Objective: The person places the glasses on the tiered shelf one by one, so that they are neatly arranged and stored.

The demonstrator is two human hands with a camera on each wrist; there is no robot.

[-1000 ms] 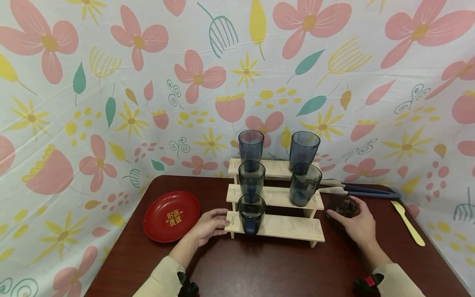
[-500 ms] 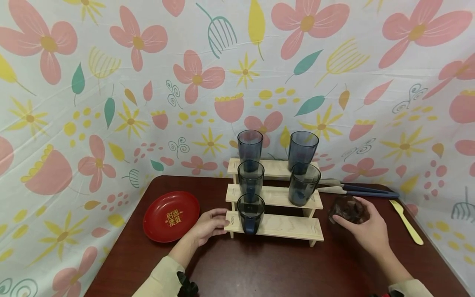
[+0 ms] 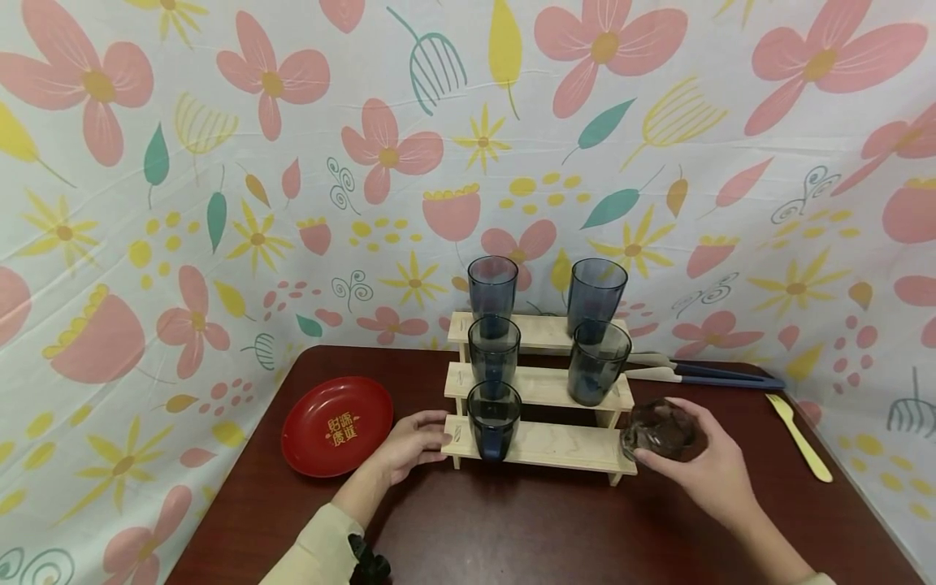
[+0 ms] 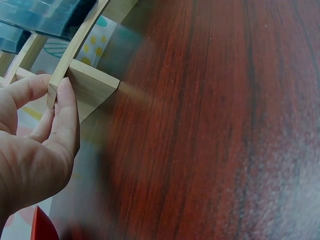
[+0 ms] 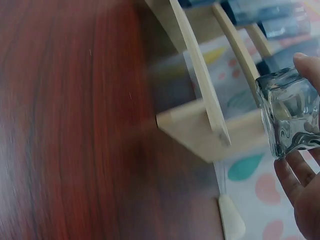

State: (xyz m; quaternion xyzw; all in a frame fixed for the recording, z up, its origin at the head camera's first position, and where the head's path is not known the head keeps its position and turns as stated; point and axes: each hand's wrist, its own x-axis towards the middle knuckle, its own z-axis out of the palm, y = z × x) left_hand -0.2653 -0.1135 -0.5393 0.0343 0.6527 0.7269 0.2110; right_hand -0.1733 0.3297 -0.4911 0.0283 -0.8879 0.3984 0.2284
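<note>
My right hand (image 3: 705, 459) grips a small clear glass (image 3: 658, 429) with thick, wavy walls, thumb on one side and fingers on the other. In the head view the glass overlaps the right end of the lowest step of a three-step wooden rack (image 3: 566, 445). The right wrist view shows the glass (image 5: 287, 112) tipped close beside the rack. My left hand (image 3: 413, 445) pinches the left end of that step, its thumb and fingers (image 4: 65, 110) on the board. A blue-tinted tumbler (image 3: 494, 422) stands on the lowest step's left part; two more are on each upper step.
A red plate (image 3: 303, 451) with gold characters lies left of the rack. Long utensils (image 3: 720, 379) with pale ends and dark blue handles lie at the back right, and a yellow knife (image 3: 800, 439) near the right edge. A flowered cloth (image 3: 219, 203) hangs behind the table.
My right hand has lifted the clear glass from the right side of the table, first drawing it slightly right, then moving it left toward the lowest step. My left hand stays put.
</note>
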